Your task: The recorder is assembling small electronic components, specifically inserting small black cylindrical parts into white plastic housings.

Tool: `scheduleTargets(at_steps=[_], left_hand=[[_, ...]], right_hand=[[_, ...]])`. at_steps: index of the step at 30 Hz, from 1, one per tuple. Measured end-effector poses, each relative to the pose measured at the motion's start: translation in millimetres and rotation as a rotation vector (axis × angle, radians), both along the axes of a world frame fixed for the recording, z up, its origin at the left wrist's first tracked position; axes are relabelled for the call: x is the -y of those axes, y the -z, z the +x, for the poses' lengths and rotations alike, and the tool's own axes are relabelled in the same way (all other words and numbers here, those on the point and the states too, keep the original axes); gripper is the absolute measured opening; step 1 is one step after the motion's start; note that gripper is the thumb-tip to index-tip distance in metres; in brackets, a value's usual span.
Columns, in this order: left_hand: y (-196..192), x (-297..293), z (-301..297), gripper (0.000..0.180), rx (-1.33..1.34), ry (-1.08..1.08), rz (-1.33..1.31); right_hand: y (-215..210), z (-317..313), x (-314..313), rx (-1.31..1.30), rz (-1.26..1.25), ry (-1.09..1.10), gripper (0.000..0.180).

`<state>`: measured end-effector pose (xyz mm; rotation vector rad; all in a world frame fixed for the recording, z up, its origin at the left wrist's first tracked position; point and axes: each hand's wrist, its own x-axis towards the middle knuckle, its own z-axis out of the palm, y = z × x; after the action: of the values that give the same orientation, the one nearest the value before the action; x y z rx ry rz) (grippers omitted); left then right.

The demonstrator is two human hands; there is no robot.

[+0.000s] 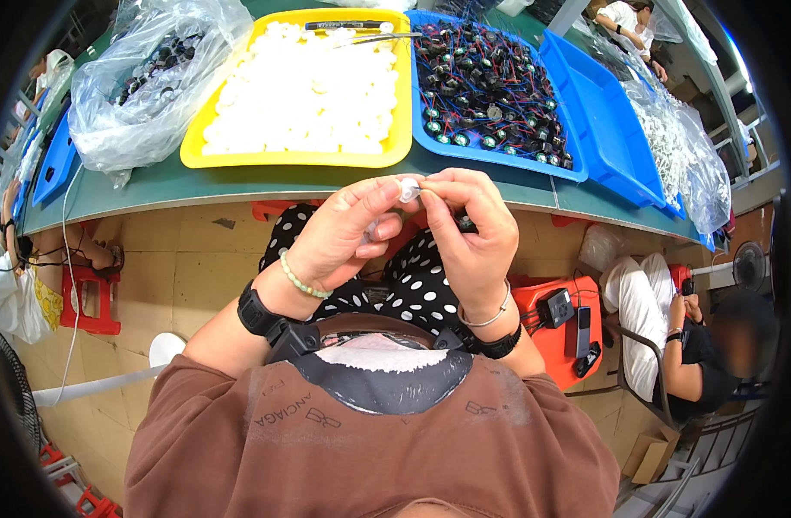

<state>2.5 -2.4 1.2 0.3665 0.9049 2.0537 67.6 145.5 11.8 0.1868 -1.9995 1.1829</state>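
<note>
Nearest, 6 o'clock: brown shirt, polka-dot lap below the hands.

L hand (344, 233) at centre, fingers curled shut, thumb + index pinching small white cap (408, 192) at the tips. Green bead bracelet and black wristband on that wrist.

R hand (473, 229) just beside it at 3 o'clock, touching at the fingertips. Also closed: thumb + index on the same cap, a small dark part (465, 224) tucked lower in the fingers. Can't tell what the dark part is, mostly hidden. Thin bangle + black band on the wrist.

Cap sits between both hands' tips, held in the air just short of the table (240, 186) edge, over the lap.

Further out on the green table:
- 12 o'clock from hands: yellow tray (193, 151) full of white caps, pen + tweezers on its far rim.
- 1 o'clock: blue tray (499, 160) w/ black wired parts, touching the yellow one.
- 2 o'clock: 2nd blue tray (607, 129), clear bag (689, 164) of white bits beside it.
- 10 o'clock: clear bag (128, 104) of dark parts, just beside the yellow tray.

Floor level: red stool (89, 298) at 9 o'clock, orange stool (555, 324) w/ phone at 4 o'clock, seated co-worker (672, 337) beyond it at 4 o'clock.
</note>
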Motion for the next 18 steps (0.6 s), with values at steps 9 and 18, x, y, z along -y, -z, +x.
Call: scheduleTargets(at_steps=[9, 18], left_hand=[[0.5, -0.1, 0.5, 0.031, 0.014, -0.012, 0.010], [2.8, -0.7, 0.8, 0.032, 0.042, 0.006, 0.065]], right_hand=[[-1.2, -2.7, 0.9, -0.055, 0.118, 0.029, 0.013], [-0.9, -1.5, 1.8, -0.023, 0.045, 0.016, 0.014]])
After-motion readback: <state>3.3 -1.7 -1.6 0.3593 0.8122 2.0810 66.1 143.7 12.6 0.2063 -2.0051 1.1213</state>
